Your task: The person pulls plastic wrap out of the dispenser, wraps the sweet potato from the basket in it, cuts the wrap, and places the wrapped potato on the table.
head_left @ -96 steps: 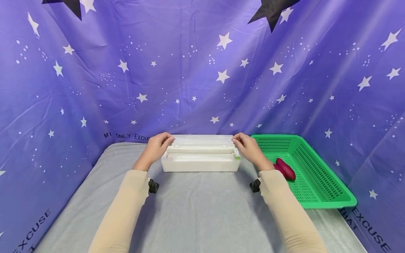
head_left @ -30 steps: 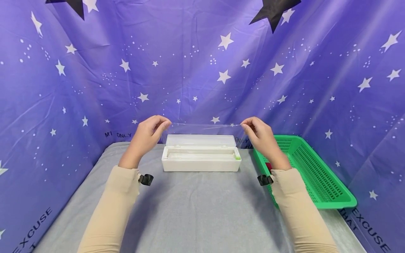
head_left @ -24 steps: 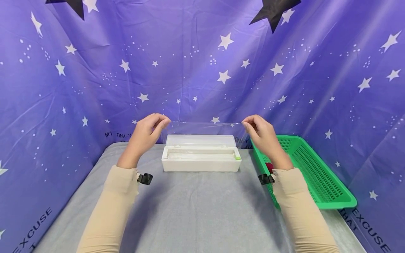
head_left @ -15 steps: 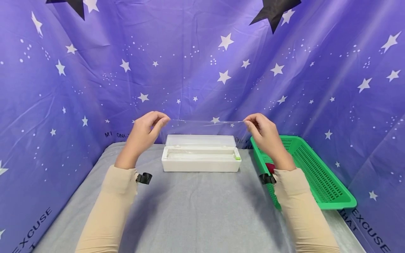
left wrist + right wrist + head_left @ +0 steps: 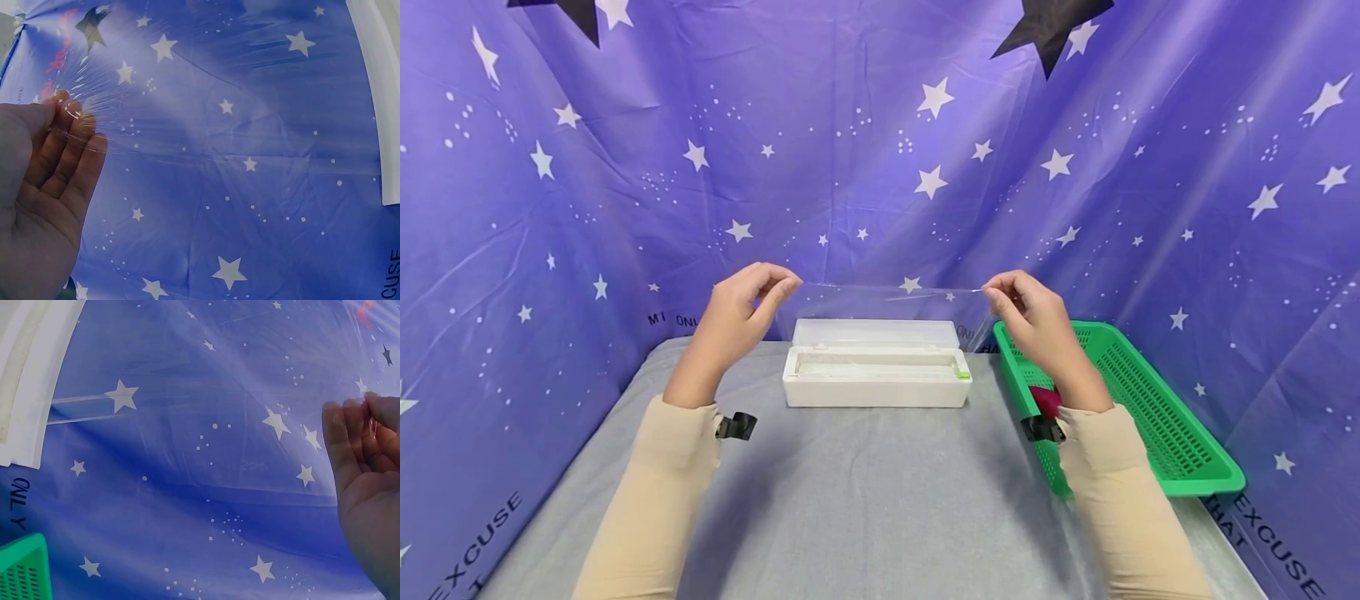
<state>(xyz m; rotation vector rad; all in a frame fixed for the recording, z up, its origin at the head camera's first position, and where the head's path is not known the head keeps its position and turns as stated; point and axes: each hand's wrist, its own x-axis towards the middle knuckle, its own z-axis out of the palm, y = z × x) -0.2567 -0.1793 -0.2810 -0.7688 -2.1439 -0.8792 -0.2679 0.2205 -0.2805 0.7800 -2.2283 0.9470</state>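
A clear sheet of cling film [image 5: 880,302] is stretched between my two hands, above and behind a white cling film box [image 5: 877,393]. My left hand [image 5: 741,312] pinches its left corner between thumb and forefinger; in the left wrist view, creases fan out across the cling film [image 5: 119,106] from those fingertips. At the other corner my right hand [image 5: 1033,321] pinches the film the same way. The box lies lengthwise with its translucent lid [image 5: 876,333] raised at the back. A small green piece [image 5: 963,375] sits at the right end of its front edge.
A green plastic basket [image 5: 1195,485] stands on the right, partly behind my right forearm. Inside it a dark red object [image 5: 1045,402] shows beside my wrist. Grey cloth [image 5: 880,500] covers the table, and a purple star-patterned curtain [image 5: 820,192] hangs around it.
From the box, both hands have risen and spread apart, drawing the film up. Over the last half second the right hand has shifted slightly right; the left has barely moved.
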